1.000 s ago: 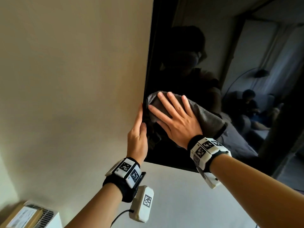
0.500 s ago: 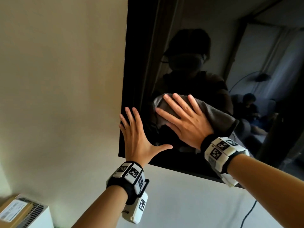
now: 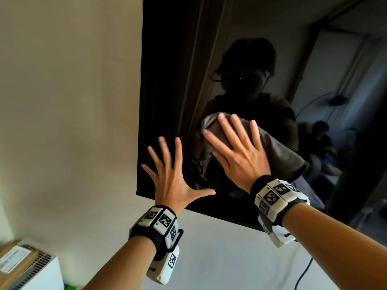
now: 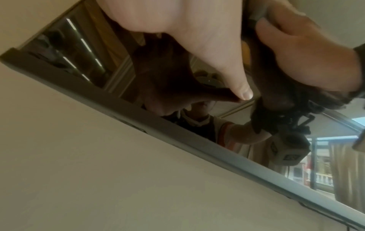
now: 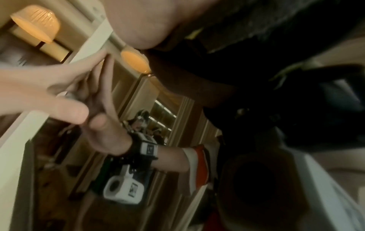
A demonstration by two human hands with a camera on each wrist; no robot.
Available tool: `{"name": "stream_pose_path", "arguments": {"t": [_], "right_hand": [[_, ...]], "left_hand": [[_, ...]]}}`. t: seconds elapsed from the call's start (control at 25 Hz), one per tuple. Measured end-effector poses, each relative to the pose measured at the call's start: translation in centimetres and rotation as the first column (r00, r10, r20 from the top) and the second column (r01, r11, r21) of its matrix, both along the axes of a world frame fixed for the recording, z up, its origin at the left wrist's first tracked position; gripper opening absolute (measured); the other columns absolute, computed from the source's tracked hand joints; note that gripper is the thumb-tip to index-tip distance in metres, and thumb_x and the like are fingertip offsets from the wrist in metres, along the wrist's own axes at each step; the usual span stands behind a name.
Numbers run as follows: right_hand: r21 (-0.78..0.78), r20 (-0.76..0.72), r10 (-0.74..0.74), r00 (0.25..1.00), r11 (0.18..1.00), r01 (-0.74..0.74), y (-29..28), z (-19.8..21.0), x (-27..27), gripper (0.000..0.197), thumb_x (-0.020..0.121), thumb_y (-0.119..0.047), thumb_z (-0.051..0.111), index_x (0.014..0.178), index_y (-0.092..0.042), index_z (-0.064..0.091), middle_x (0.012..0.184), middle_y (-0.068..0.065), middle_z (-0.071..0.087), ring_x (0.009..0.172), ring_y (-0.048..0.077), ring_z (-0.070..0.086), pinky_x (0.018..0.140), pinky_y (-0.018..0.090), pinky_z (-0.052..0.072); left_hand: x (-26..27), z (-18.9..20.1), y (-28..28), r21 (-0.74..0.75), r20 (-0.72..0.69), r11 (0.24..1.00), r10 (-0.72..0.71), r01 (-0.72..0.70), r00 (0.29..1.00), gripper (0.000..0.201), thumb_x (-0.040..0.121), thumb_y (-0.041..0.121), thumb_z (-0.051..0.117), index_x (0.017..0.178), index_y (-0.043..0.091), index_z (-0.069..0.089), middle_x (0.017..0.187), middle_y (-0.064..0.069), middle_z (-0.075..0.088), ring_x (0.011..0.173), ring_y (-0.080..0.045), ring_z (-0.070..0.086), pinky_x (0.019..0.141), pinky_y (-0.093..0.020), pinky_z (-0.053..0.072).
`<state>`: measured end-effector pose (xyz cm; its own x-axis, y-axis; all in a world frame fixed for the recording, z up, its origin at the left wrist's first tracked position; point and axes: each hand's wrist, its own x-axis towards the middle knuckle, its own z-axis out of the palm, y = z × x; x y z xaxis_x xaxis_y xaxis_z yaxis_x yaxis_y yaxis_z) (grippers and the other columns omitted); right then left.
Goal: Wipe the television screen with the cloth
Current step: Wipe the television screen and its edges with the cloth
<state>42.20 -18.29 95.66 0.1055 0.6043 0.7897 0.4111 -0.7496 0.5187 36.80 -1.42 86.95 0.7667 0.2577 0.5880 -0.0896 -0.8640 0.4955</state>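
The television screen (image 3: 240, 49) is a black glossy panel on the wall, reflecting the room. A grey cloth (image 3: 282, 151) lies against its lower left part. My right hand (image 3: 234, 143) presses flat on the cloth with straight, spread fingers. My left hand (image 3: 167, 164) lies flat on the bare glass beside it, close to the screen's lower left corner, fingers spread and holding nothing. In the left wrist view my thumb (image 4: 233, 81) touches the glass just above the bottom frame (image 4: 177, 129). The right wrist view shows the dark cloth (image 5: 256, 39) under my palm and the left hand (image 5: 49, 87) on the glass.
A beige wall (image 3: 73, 101) runs left of the television. At the lower left a cardboard box (image 3: 16, 258) lies on a white slotted appliance (image 3: 41, 275). A dark cable (image 3: 303, 273) hangs below the screen at the right.
My left hand let go of the television's left edge and now lies flat on the glass. My right hand and the cloth slid right, away from that edge.
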Motion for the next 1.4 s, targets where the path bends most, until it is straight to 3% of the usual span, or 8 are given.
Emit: {"name": "stream_pose_path", "arguments": {"t": [0.24, 0.4, 0.56, 0.72, 0.96, 1.16, 1.32, 1.4], "right_hand": [[0.130, -0.021, -0.035, 0.999, 0.991, 0.038, -2.3, 1.3, 0.1, 0.050, 0.104, -0.042, 0.038, 0.151, -0.034, 0.026, 0.160, 0.007, 0.016, 0.148, 0.027, 0.012, 0.120, 0.050, 0.003], [-0.108, 0.022, -0.022, 1.000, 0.994, 0.024, -3.9, 0.9, 0.4, 0.049, 0.104, -0.043, 0.035, 0.151, -0.035, 0.025, 0.160, 0.007, 0.017, 0.148, 0.027, 0.015, 0.120, 0.049, 0.009], [0.164, -0.006, -0.023, 1.000, 0.986, 0.024, -5.6, 2.4, 0.3, 0.048, 0.104, -0.041, 0.039, 0.150, -0.034, 0.029, 0.159, 0.008, 0.018, 0.148, 0.028, 0.014, 0.120, 0.049, 0.004], [-0.018, -0.008, -0.006, 1.000, 1.000, 0.006, -6.4, 0.9, 0.4, 0.049, 0.104, -0.043, 0.036, 0.151, -0.035, 0.024, 0.160, 0.007, 0.018, 0.148, 0.026, 0.013, 0.120, 0.049, 0.008], [0.222, -0.040, -0.023, 0.999, 0.974, 0.031, -11.1, 3.3, 0.5, 0.050, 0.103, -0.041, 0.037, 0.151, -0.034, 0.025, 0.160, 0.008, 0.015, 0.148, 0.027, 0.011, 0.120, 0.048, -0.001], [-0.073, 0.015, -0.031, 0.999, 0.997, 0.031, -13.8, 1.4, 0.9, 0.053, 0.101, -0.042, 0.043, 0.151, -0.035, 0.025, 0.160, 0.006, 0.018, 0.148, 0.025, 0.015, 0.119, 0.048, 0.009], [0.211, -0.036, -0.046, 0.998, 0.976, 0.052, -15.4, 3.0, 0.7, 0.050, 0.102, -0.042, 0.039, 0.150, -0.036, 0.027, 0.160, 0.006, 0.017, 0.149, 0.025, 0.010, 0.120, 0.048, 0.003], [0.119, -0.036, -0.041, 0.999, 0.992, 0.045, -14.8, 1.7, 0.6, 0.051, 0.102, -0.042, 0.039, 0.151, -0.036, 0.025, 0.159, 0.006, 0.017, 0.149, 0.024, 0.010, 0.120, 0.049, 0.003]], "left_hand": [[0.9, 1.2, -4.0, -0.015, 0.015, 1.000, 0.016, -0.015, 1.000, 0.154, 0.042, 0.098, 0.057, 0.150, 0.034, -0.032, 0.158, -0.002, -0.042, 0.144, -0.037, -0.037, 0.107, -0.074, -0.013], [0.8, 1.1, -3.8, -0.018, -0.001, 0.999, 0.027, -0.027, 1.000, 0.154, 0.041, 0.101, 0.053, 0.152, 0.034, -0.029, 0.158, 0.000, -0.041, 0.146, -0.037, -0.034, 0.107, -0.072, -0.013], [0.4, 1.4, -4.1, -0.012, -0.008, 0.999, 0.038, -0.038, 0.999, 0.154, 0.039, 0.102, 0.051, 0.151, 0.034, -0.031, 0.156, 0.002, -0.044, 0.145, -0.038, -0.034, 0.108, -0.076, -0.009], [-0.2, 2.4, -6.8, 0.007, 0.024, 0.999, 0.038, -0.038, 0.999, 0.153, 0.040, 0.104, 0.046, 0.151, 0.033, -0.030, 0.156, 0.002, -0.043, 0.147, -0.040, -0.030, 0.109, -0.077, -0.007], [0.7, 5.1, -13.1, -0.021, 0.007, 0.999, 0.044, -0.044, 0.999, 0.157, 0.037, 0.100, 0.055, 0.150, 0.034, -0.032, 0.154, 0.000, -0.046, 0.143, -0.040, -0.036, 0.107, -0.078, -0.006], [0.7, 4.8, -13.0, -0.033, -0.016, 0.997, 0.071, -0.071, 0.997, 0.156, 0.034, 0.100, 0.050, 0.150, 0.036, -0.033, 0.152, 0.003, -0.049, 0.143, -0.037, -0.037, 0.109, -0.076, -0.004], [1.0, 4.6, -12.9, -0.026, 0.011, 0.998, 0.056, -0.055, 0.998, 0.155, 0.035, 0.103, 0.044, 0.153, 0.032, -0.026, 0.157, 0.000, -0.042, 0.145, -0.038, -0.033, 0.108, -0.077, -0.003], [1.1, 4.7, -12.9, -0.028, 0.005, 0.997, 0.066, -0.066, 0.998, 0.155, 0.036, 0.102, 0.046, 0.155, 0.031, -0.024, 0.159, -0.001, -0.040, 0.146, -0.039, -0.031, 0.107, -0.078, -0.001]]}}
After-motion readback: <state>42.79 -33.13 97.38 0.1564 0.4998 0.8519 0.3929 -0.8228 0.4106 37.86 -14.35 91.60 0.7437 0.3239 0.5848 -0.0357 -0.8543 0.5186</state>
